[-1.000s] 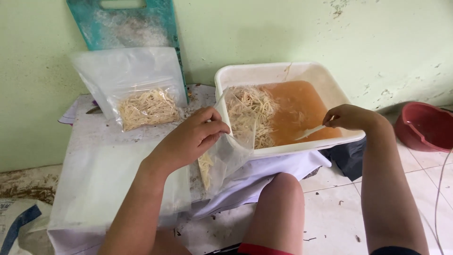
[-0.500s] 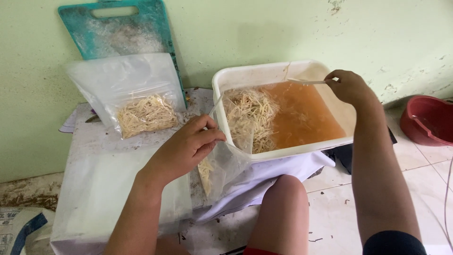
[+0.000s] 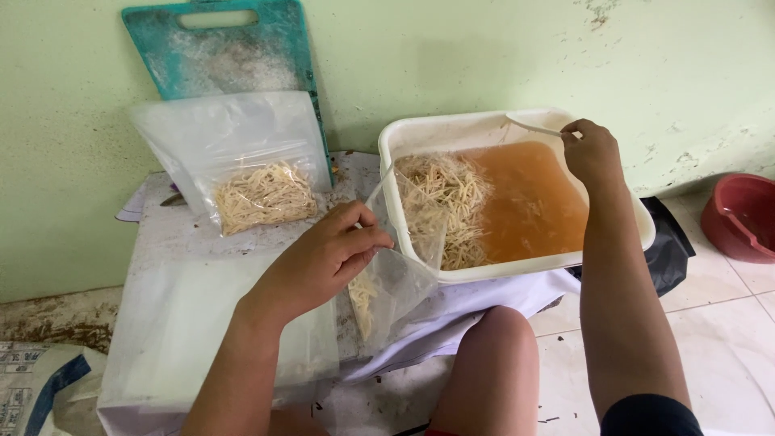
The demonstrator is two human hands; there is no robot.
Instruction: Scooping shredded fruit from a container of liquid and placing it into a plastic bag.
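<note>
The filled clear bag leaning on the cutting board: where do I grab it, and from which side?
Pinch the filled bag by its empty upper part, coming from the front and above. The pale shreds sit low, so the top is flat, slack film. It leans on the teal cutting board, which blocks any approach from behind.

At three o'clock the frame's edge cuts off our red basin. At seven o'clock the sack is cropped too. Our left hand hides the clear bag's mouth.
</note>
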